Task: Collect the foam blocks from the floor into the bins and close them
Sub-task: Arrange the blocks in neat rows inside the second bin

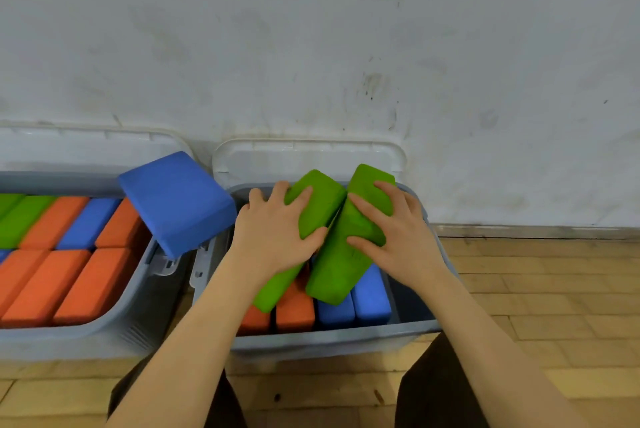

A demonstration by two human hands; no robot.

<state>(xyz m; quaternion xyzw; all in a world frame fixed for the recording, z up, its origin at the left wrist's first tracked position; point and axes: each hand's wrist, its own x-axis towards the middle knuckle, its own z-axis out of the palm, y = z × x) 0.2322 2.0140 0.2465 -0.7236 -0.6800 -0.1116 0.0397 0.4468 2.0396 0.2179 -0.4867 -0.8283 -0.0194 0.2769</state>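
Left hand: the left hand (277, 230) lies palm-down on the left green rectangular foam block (313, 209), fingers spread over its top face and thumb hooked round its near edge.
Right hand: the right hand (391, 230) grips the right green rectangular foam block (341, 268) the same way — fingers wrapped over the top.
Green blocks: both tilted, far ends raised, touching along their inner edges above the right grey plastic bin (325, 341).
Right bin contents: orange foam blocks (294, 310) on the left, blue foam blocks (353, 303) on the right, standing on edge beneath the green pair.
Right bin lid: the white lid (308, 157) stands open against the wall (311, 29).
Left bin: the left grey plastic bin (114, 323) is packed with orange, blue and green blocks — one large blue foam block (176, 199) rests tilted on its right rim.
Floor: wooden parquet floor (536, 282), near and right of the bins.
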